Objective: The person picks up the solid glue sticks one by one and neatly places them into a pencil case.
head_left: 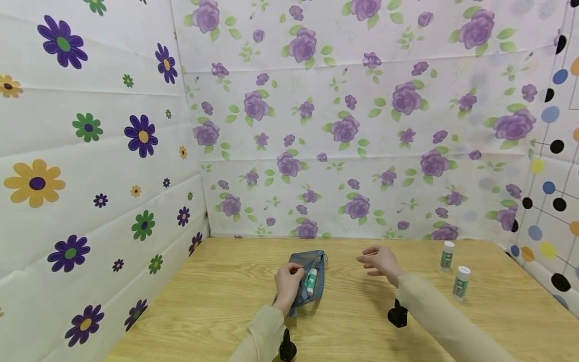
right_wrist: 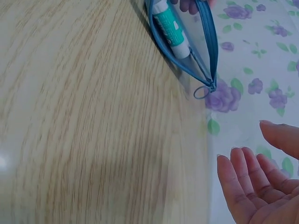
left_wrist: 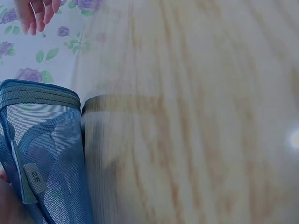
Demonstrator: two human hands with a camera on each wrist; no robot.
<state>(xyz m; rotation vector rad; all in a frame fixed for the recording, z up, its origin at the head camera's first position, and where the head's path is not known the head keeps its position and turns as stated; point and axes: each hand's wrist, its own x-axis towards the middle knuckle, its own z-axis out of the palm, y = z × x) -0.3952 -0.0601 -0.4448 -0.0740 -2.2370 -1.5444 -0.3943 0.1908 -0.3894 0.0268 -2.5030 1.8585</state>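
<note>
My left hand (head_left: 287, 285) pinches the edge of a blue mesh zipper pouch (head_left: 320, 287), holding its mouth apart above the table. Inside the pouch lies a green-and-white glue stick (head_left: 311, 280), seen also through the opening in the right wrist view. A tag marked 25 shows in the mesh (left_wrist: 35, 177) in the left wrist view. My right hand (head_left: 382, 262) hovers to the right of the pouch, apart from it. Its fingers are spread and relaxed, with nothing in the palm. Part of my left hand is hidden behind the pouch in the left wrist view.
Two more glue sticks stand upright at the right, one farther back (head_left: 447, 256) and one nearer (head_left: 461, 284). The wooden table (head_left: 208, 301) meets flower-printed cloth walls (head_left: 362, 186) at the back and left, and a dotted cloth (head_left: 549, 201) at the right.
</note>
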